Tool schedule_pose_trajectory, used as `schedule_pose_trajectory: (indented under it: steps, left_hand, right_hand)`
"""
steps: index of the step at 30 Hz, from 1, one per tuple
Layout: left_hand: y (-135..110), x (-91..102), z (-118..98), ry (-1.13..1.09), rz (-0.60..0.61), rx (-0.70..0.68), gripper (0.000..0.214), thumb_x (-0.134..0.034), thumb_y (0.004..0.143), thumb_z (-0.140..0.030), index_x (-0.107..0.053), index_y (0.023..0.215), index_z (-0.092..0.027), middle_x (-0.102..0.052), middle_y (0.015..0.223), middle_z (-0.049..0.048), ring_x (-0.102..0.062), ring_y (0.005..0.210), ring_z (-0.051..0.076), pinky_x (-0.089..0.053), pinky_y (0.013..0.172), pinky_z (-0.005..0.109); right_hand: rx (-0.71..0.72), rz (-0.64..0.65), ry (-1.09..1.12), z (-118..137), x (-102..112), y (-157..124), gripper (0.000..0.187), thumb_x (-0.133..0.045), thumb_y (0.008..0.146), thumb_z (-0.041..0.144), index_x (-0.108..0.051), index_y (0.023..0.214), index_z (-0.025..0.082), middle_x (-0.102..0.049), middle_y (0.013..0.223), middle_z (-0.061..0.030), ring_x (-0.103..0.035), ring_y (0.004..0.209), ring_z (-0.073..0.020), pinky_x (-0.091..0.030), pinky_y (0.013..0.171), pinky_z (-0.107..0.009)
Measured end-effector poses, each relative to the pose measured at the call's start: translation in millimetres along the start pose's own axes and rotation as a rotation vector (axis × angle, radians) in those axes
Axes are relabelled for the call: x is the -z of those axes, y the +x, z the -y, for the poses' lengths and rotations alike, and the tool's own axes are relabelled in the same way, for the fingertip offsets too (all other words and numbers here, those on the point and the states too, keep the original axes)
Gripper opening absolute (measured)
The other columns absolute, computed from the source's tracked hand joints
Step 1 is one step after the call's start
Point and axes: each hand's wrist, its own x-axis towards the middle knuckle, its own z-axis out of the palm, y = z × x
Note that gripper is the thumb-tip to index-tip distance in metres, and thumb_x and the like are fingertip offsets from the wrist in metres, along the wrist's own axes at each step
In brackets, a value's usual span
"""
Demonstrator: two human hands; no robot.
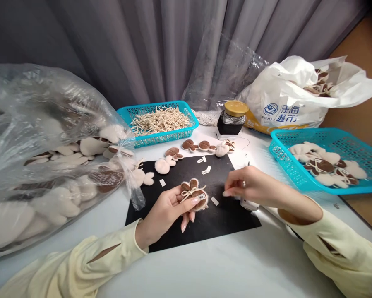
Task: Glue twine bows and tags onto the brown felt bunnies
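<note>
My left hand (170, 209) holds a small brown-and-cream plush bunny head (193, 192) above the black mat (173, 238). A cream cord bow is tied around the bunny, and a small white printed label lies on its brown face under my thumb. My right hand (244, 182) is raised over the mat's right side, its fingers pinched together. Whatever may be between them is too small to make out. Below that hand sits a white object (249, 205), partly hidden by the wrist. A loose white label (214, 201) rests on the mat between my hands.
Several plush bunnies (162, 166) line the mat's far edge. Behind stand a blue basket (164, 138) of cream cord bows and a dark jar-like container (231, 124) with a gold lid. Plush-filled clear bags (49, 95) crowd the left. Right are another blue basket (297, 176) and a white bag (285, 95).
</note>
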Motion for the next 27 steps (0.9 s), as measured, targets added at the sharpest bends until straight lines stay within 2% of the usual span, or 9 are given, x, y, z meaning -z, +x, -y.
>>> schedule_pose_trajectory:
  steps: [3,8,10,12,15,17,19,22,27]
  left_hand:
    - [0.0,0.4,-1.1,-0.03,0.002,-0.016,0.02,-0.054,0.085,-0.031,-0.056,0.092,-0.013,-0.057,0.07,0.0007,-0.046,0.05,0.006,-0.039,0.035,0.012]
    - [-1.3,-2.4,-3.8,0.011,0.0,-0.02,0.022,-0.055,0.084,-0.032,-0.055,0.093,-0.012,-0.06,0.071,0.0024,-0.045,0.048,0.005,-0.039,0.034,0.012]
    - [-1.6,-3.3,-3.8,0.023,0.002,-0.027,0.023,-0.056,0.083,-0.032,-0.055,0.094,-0.012,-0.056,0.067,0.0003,-0.045,0.049,0.006,-0.041,0.035,0.013]
    - [-1.7,-3.7,-3.2,0.018,0.008,-0.043,0.023,-0.058,0.082,-0.031,-0.055,0.095,-0.012,-0.054,0.069,0.0,-0.048,0.053,0.008,-0.043,0.037,0.014]
    - [-1.6,-4.0,-2.9,0.014,0.013,-0.061,0.022,-0.061,0.08,-0.027,-0.056,0.095,-0.011,-0.055,0.073,0.0014,-0.051,0.058,0.01,-0.047,0.043,0.017]
    - [-1.7,-4.3,-3.6,0.019,0.009,-0.066,0.022,-0.062,0.079,-0.024,-0.057,0.096,-0.011,-0.055,0.073,0.0014,-0.052,0.06,0.01,-0.048,0.047,0.019]
    - [-1.9,-4.9,-4.5,0.024,0.005,-0.072,0.022,-0.062,0.079,-0.024,-0.057,0.096,-0.011,-0.056,0.073,0.0013,-0.052,0.061,0.011,-0.049,0.05,0.019]
    - [-2.3,-5.8,-5.5,0.044,0.024,-0.058,0.022,-0.06,0.08,-0.026,-0.055,0.095,-0.011,-0.06,0.075,0.0034,-0.052,0.058,0.01,-0.047,0.049,0.019]
    - [-4.4,-6.5,-7.4,0.082,0.071,-0.041,0.025,-0.058,0.082,-0.028,-0.051,0.098,-0.011,-0.065,0.081,0.0081,-0.046,0.045,0.005,-0.041,0.042,0.018]
  right_hand:
    - [0.006,-0.087,-0.187,-3.5,16.7,-8.2,0.019,-0.055,0.08,0.029,-0.06,0.066,0.018,-0.059,0.058,-0.0002,-0.049,0.05,-0.0112,-0.038,0.052,-0.025]
    - [0.033,-0.278,-0.131,7.3,22.5,-20.4,0.015,-0.059,0.076,0.03,-0.055,0.066,0.019,-0.06,0.059,0.0003,-0.052,0.053,-0.0122,-0.039,0.051,-0.024]
    - [0.041,-0.236,-0.037,11.2,17.6,-21.7,0.02,-0.057,0.078,0.032,-0.053,0.064,0.019,-0.056,0.052,0.0015,-0.05,0.046,-0.0109,-0.038,0.048,-0.023]
    - [0.076,-0.109,0.095,11.9,12.0,-21.8,0.021,-0.052,0.082,0.032,-0.049,0.065,0.019,-0.053,0.048,0.0034,-0.047,0.039,-0.0089,-0.037,0.044,-0.022]
    - [0.122,0.008,0.274,9.2,7.4,-21.7,0.009,-0.045,0.083,0.023,-0.046,0.075,0.02,-0.056,0.054,0.0035,-0.052,0.042,-0.0097,-0.04,0.044,-0.021]
    - [0.151,-0.002,0.316,7.0,7.2,-21.7,0.002,-0.049,0.079,0.018,-0.048,0.08,0.02,-0.061,0.066,0.0006,-0.06,0.057,-0.0123,-0.044,0.052,-0.022]
    - [0.155,-0.05,0.301,5.2,6.9,-21.0,0.007,-0.056,0.075,0.018,-0.049,0.075,0.019,-0.061,0.067,0.0,-0.059,0.063,-0.0127,-0.044,0.056,-0.022]
    - [0.108,-0.102,0.302,3.0,3.2,-17.8,0.02,-0.061,0.075,0.028,-0.047,0.065,0.019,-0.053,0.053,0.0038,-0.05,0.043,-0.0087,-0.038,0.044,-0.021]
    - [0.084,-0.048,0.354,4.6,-6.6,-12.1,0.038,-0.039,0.088,0.047,-0.051,0.069,0.016,-0.054,0.051,0.0016,-0.044,0.033,-0.0066,-0.032,0.035,-0.019]
